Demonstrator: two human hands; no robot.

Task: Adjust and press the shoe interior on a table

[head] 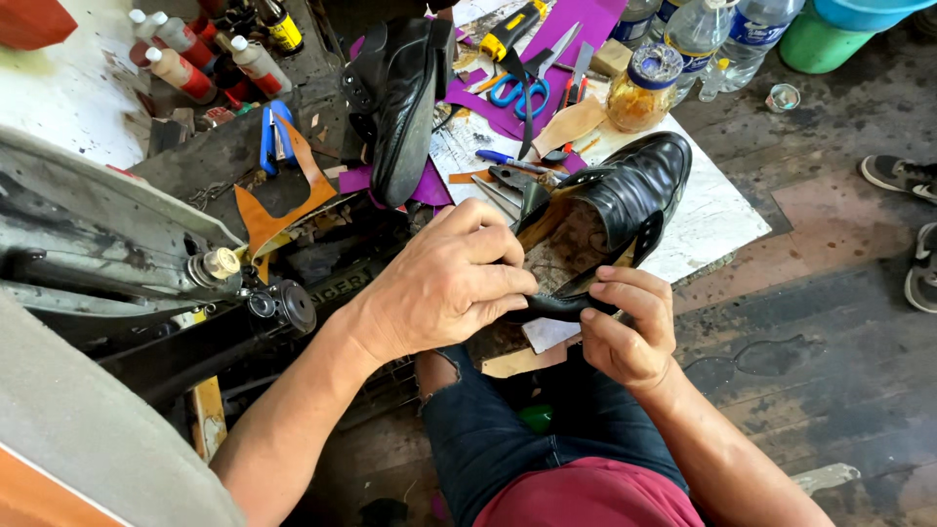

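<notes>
A black leather shoe (pixel 615 220) lies on its side over the person's knee, toe pointing far and right, its worn brown inside showing. The left hand (pixel 444 283) clasps the heel end from the left, fingers curled over the rim of the opening. The right hand (pixel 630 327) pinches the near edge of the shoe, thumb on top and fingers tucked under the sole.

Just beyond the shoe a white board (pixel 712 210) rests on the dark plank floor. On its far part lie purple sheets (pixel 576 24), blue-handled scissors (pixel 517 93), a yellow-and-black knife (pixel 512 27), pliers (pixel 522 181) and a glass jar (pixel 644 93) of amber liquid. A second black shoe (pixel 400 98) stands far and left of centre, sole side turned right. An orange leather offcut (pixel 288 205) lies left of it. Small white-capped bottles (pixel 195 59) cluster at the far left. An old sewing machine (pixel 127 254) fills the left side. Clear plastic bottles (pixel 708 34) stand at the far right, with a green tub (pixel 830 39) beside them.
</notes>
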